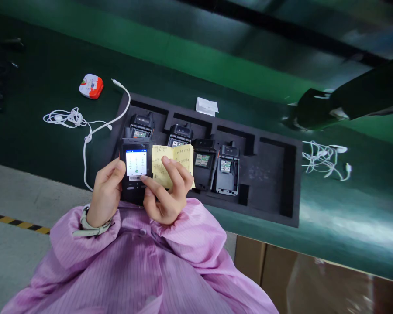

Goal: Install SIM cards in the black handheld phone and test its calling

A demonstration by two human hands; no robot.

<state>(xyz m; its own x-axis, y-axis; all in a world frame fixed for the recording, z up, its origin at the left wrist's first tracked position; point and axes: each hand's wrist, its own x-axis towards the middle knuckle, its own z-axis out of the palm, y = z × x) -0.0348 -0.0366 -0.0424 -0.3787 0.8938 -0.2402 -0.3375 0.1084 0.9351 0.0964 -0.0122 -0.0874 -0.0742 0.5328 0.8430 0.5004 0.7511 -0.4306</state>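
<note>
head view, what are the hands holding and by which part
The left hand grips the black handheld terminal by its left side; the right hand holds the yellow sticky note by its lower middle.

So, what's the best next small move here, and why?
Probably read the lit screen of the black handheld device against the handwritten yellow note: the left hand holds the device up with its display on, and the right hand holds the note open right beside it.

Text on yellow sticky note (163, 168) and handset screen (136, 163), too small to read
</note>
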